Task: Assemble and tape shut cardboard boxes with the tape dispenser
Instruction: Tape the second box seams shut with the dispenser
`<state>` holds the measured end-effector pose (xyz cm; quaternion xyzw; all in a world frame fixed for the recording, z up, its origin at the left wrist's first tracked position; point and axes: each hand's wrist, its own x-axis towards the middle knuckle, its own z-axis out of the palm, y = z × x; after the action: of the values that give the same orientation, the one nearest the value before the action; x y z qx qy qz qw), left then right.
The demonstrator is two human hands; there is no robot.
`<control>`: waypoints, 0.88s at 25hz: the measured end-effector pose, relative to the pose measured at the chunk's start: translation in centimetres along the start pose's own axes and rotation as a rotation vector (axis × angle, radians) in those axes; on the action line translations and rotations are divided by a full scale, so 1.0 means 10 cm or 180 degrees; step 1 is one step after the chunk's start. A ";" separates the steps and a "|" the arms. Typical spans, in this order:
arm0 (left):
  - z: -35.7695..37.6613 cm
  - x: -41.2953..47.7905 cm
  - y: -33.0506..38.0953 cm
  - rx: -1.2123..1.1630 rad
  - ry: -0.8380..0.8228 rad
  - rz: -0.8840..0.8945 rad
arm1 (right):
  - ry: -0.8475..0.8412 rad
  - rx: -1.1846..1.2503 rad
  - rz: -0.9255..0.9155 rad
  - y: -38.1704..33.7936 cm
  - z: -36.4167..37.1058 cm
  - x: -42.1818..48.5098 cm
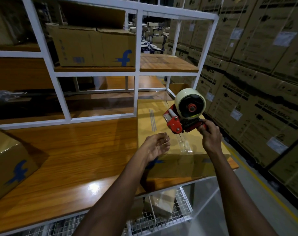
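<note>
Tape [183, 144] from the dispenser [176, 122] gripped in the right hand [211, 137] could twist or crease, as the left hand [157, 145], loosely spread at nine o'clock of the box [151, 120], steadies nothing.

Dim warehouse, white-framed wooden shelving [138, 40]

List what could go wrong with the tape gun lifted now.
A crumpled clear tape strand joins the red tape dispenser with a cream roll, in the right hand, to the brown cardboard box; pulling may peel it.
The open left hand isn't bracing the box, so it may slide.
</note>
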<state>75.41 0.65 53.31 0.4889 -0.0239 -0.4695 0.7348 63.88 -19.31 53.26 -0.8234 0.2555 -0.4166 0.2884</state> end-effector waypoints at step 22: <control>-0.24 -0.16 -0.22 0.1423 0.0795 0.0701 | -0.0270 0.0385 0.0300 0.04 0.12 -0.51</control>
<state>74.18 3.27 51.11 0.6875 -0.0892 -0.3059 0.6525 62.15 -15.95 49.64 -0.8085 0.2559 -0.3819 0.3674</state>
